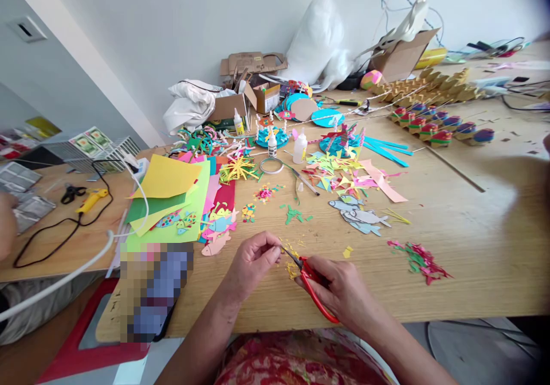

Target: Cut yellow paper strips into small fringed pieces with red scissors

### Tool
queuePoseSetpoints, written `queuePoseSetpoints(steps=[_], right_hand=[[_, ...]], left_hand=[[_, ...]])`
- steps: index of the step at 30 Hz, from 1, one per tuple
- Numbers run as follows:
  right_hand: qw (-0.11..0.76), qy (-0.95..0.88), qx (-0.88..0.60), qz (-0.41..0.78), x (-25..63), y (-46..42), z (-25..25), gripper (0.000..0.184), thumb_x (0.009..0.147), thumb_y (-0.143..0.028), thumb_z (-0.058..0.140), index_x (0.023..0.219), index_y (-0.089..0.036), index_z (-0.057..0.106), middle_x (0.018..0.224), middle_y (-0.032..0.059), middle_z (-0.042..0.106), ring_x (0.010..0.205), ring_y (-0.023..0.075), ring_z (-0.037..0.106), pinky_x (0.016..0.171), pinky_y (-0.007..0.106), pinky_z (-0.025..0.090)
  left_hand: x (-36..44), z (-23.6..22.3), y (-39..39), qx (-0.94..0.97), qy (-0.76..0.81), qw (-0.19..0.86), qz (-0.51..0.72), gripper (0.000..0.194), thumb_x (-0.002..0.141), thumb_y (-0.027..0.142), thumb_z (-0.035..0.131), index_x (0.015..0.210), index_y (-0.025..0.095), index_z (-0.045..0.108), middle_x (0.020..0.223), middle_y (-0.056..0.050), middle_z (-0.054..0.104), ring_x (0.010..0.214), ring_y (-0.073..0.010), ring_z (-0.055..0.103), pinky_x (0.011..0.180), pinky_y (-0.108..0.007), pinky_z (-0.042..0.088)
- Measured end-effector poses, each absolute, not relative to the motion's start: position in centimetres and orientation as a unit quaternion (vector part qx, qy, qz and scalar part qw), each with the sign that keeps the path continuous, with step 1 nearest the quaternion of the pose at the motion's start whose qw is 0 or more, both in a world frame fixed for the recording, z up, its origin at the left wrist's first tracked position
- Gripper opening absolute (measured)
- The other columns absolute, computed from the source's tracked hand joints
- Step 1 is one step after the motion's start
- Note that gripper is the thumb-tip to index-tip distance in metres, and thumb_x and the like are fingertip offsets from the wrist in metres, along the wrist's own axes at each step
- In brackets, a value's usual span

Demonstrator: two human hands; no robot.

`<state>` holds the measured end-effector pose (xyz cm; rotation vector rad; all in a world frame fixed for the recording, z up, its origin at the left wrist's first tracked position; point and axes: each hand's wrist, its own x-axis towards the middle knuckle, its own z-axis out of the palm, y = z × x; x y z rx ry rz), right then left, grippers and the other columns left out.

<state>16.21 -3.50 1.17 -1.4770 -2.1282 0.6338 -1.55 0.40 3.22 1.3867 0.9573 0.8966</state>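
Note:
In my right hand [344, 285] is a pair of red-handled scissors [318, 299], its blades pointing up and left. My left hand [258, 259] is closed in a pinch right at the blade tips; what it holds, if anything, is too small to make out. Beneath the blades lie many tiny yellow paper clippings [292, 267]. A small yellow paper piece [348, 252] rests to the right of them. Farther right is a pile of pink and green paper strips [423, 263]. Beyond my hands are green paper bits [294, 214] and grey paper fish [358, 216].
Coloured paper sheets [165, 181] and paper fish [217, 244] lie at left, near a blurred-out phone-like object [163, 293]. Glue bottles [299, 147], paper scraps [335, 170] and cardboard boxes [230, 107] stand farther back. A yellow glue gun [92, 200] lies on the left table.

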Motion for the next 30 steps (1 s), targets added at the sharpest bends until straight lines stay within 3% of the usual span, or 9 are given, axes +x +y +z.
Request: queuePoseSetpoints(steps=[16,19,22,26,30], right_hand=[[0.196,-0.785,-0.547,0.217,16.6,-3.3,1.3,0.034,0.085,-0.037,0.04,0.058,-0.019,0.049,0.049,-0.0003,0.054,0.043,0.0103,0.047,0.044,0.02,0.026],[0.136,-0.792,-0.564,0.192,16.6,-3.2,1.2,0.028,0.085,-0.035,0.041,0.065,-0.019,0.052,0.054,0.0014,0.06,0.047,0.0132,0.054,0.045,0.021,0.026],[0.099,-0.798,-0.573,0.159,16.7,-3.4,0.7,0.022,0.084,-0.032,0.041,0.072,-0.02,0.055,0.061,0.003,0.065,0.053,0.0167,0.059,0.047,0.023,0.027],[0.12,-0.797,-0.577,0.135,16.8,-3.8,-0.5,0.022,0.085,-0.03,0.04,0.07,-0.02,0.053,0.057,0.0019,0.063,0.051,0.0165,0.059,0.047,0.022,0.029],[0.155,-0.797,-0.575,0.101,16.9,-4.0,-1.4,0.019,0.082,-0.027,0.042,0.071,-0.019,0.055,0.054,0.0021,0.062,0.049,0.0165,0.059,0.047,0.022,0.031]], left_hand=[[-2.2,3.2,0.6,0.636,0.44,0.53,0.348,0.013,0.079,0.026,0.046,0.072,0.016,0.05,0.063,0.003,0.046,0.062,-0.0104,0.045,0.061,-0.021,0.037],[-3.2,3.5,1.3,0.689,0.464,0.453,0.323,0.012,0.08,0.025,0.045,0.073,0.016,0.051,0.065,0.003,0.046,0.062,-0.0103,0.045,0.059,-0.021,0.037],[-4.5,4.2,2.9,0.754,0.508,0.305,0.283,0.013,0.081,0.02,0.043,0.074,0.017,0.053,0.068,0.001,0.051,0.065,-0.0115,0.047,0.061,-0.022,0.037],[-5.6,4.6,6.1,0.81,0.544,0.132,0.172,0.016,0.08,0.014,0.042,0.073,0.017,0.056,0.073,-0.002,0.057,0.071,-0.0144,0.05,0.066,-0.024,0.036],[-5.8,3.3,8.9,0.827,0.55,0.086,0.078,0.021,0.082,0.016,0.039,0.074,0.017,0.059,0.078,-0.003,0.059,0.071,-0.0147,0.053,0.063,-0.023,0.037]])
